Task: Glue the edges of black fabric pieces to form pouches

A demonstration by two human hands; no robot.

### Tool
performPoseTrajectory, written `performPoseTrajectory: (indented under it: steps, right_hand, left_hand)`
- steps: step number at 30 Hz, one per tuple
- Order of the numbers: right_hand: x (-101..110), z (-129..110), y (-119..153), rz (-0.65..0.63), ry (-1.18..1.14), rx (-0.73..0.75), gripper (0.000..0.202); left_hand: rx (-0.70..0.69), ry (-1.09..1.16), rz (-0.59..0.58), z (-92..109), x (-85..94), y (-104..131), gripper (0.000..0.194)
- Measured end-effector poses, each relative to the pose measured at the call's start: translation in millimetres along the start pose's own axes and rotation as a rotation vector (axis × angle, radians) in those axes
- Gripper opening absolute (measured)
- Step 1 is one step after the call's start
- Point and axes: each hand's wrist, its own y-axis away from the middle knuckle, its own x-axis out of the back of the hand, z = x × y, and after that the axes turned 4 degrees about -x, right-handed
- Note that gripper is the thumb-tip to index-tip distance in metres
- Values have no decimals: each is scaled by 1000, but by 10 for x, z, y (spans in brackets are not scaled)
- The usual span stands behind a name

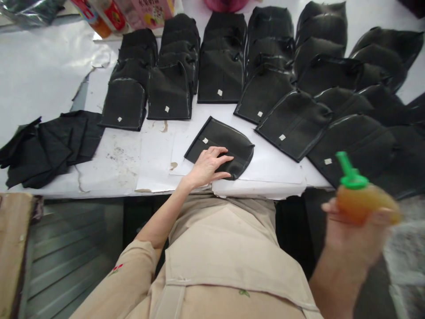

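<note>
The left hand (209,165) lay flat, fingers spread and released, pressing on the lower edge of a single black fabric piece (221,144) just below the centre of the frame. That piece sat tilted on a white paper sheet (268,166) at the near edge of the white table (46,71), with a small white tag showing near its upper left corner. The right hand (348,235), at lower right of the frame and off the table edge, was clenched around an orange squeeze bottle (363,201); the bottle's green nozzle cap (348,173) pointed up and to the left. The hand and bottle were blurred, so the exact finger placement could not be made out. Above the single piece, across the upper half of the frame, ran overlapping rows of similar black pieces (219,66), many with a small white tag near the lower edge; the rows extended to the right edge of the frame. At middle left lay a loose pile of flat black cloth cut-outs (43,148), well apart from the left hand. Colourful packaging (126,13) stood at the upper left of the frame, on the far side of the table. A beige apron (226,257) filled the lower centre.
</note>
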Motion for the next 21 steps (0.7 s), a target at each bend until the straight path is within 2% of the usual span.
performPoseTrajectory:
  steps: [1,3,6,10,14,21]
  right_hand:
    - [-140,74,98,32,-106,-104,42]
    - [-393,209,304,21,-162,-273,42]
    - [-597,343,557,-4,-95,-330,45]
    - [-573,395,693,-45,43,-261,55]
    - [-532,377,727,-80,204,-110,64]
    - [-598,436,801,-91,450,109,70]
  left_hand:
    - [7,-4,8,2,-8,-10,54]
    - [23,-13,30,30,-36,-36,51]
    - [61,-36,77,101,-86,-80,44]
    - [115,-69,113,197,-144,-138,42]
    - [153,-100,130,265,-197,-186,44]
    - [173,-115,139,306,-231,-208,45]
